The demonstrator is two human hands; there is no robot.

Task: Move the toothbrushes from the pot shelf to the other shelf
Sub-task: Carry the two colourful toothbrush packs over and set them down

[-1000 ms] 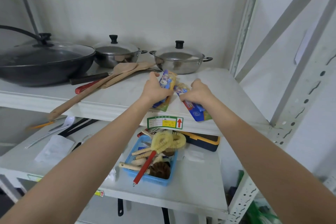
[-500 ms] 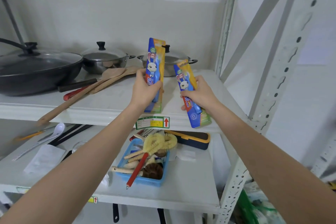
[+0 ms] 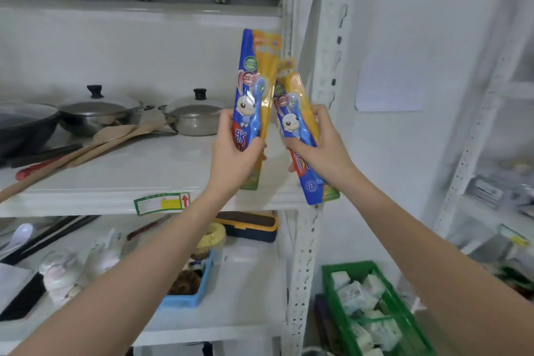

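My left hand (image 3: 235,153) grips a toothbrush pack (image 3: 255,87), blue and yellow with a rabbit picture, held upright above the pot shelf (image 3: 115,179). My right hand (image 3: 320,150) grips a second pack of the same kind (image 3: 291,113), tilted with its top leaning left and its lower end past the shelf's right front corner. Both packs are off the shelf surface and nearly touch near their tops. A second white shelf unit (image 3: 491,205) stands at the right.
Two lidded steel pots (image 3: 190,115) (image 3: 98,113), a dark wok (image 3: 23,130) and wooden spatulas (image 3: 95,144) lie on the pot shelf. Below it are a blue basket of brushes (image 3: 190,289) and a yellow-edged case (image 3: 248,225). A green crate (image 3: 372,309) sits on the floor at right.
Both hands picked the packs up off the pot shelf, raised them upright, and shifted them right toward the shelf post. The view has swung to the right.
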